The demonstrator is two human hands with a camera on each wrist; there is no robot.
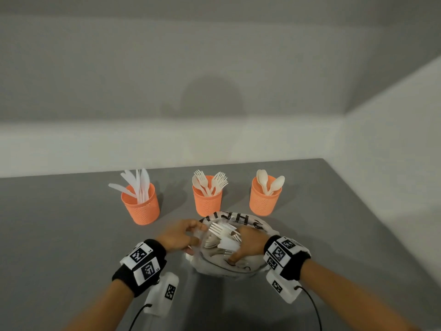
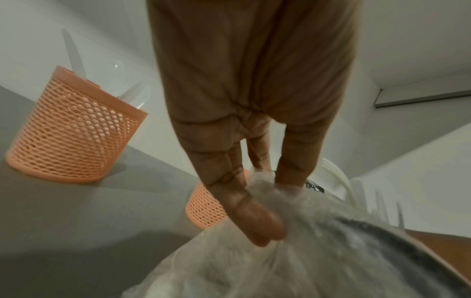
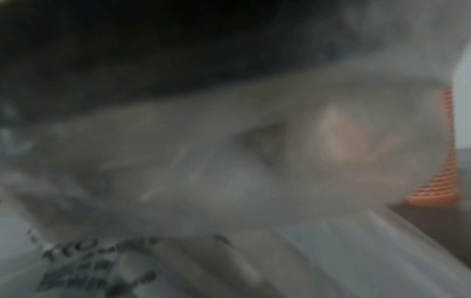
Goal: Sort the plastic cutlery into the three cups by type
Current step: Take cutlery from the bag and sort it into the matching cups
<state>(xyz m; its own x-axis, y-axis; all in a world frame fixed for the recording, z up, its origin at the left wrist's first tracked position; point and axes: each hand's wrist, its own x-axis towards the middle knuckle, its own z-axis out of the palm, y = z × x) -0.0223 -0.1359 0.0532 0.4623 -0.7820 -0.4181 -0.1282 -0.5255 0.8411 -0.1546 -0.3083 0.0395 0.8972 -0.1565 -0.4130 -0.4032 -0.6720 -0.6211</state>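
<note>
Three orange mesh cups stand in a row on the grey table [image 1: 71, 235]. The left cup [image 1: 140, 206] holds white knives [image 1: 139, 185], the middle cup [image 1: 207, 201] forks [image 1: 210, 181], the right cup [image 1: 263, 199] spoons [image 1: 269, 182]. In front of them lies a translucent plastic bag [image 1: 222, 271] with black print, holding more cutlery. My left hand [image 1: 181, 235] pinches the bag's left rim [image 2: 280, 262] between thumb and fingers [image 2: 260, 227]. My right hand [image 1: 248, 244] reaches into the bag's mouth and grips a bundle of white forks and knives [image 1: 224, 237]. The right wrist view is blurred by the bag [image 3: 229, 161].
White walls close off the table at the back and the right. Bare grey tabletop lies left of the bag and in front of the cups. In the left wrist view the knife cup [image 2: 71, 129] and the middle cup [image 2: 203, 207] stand just beyond my fingers.
</note>
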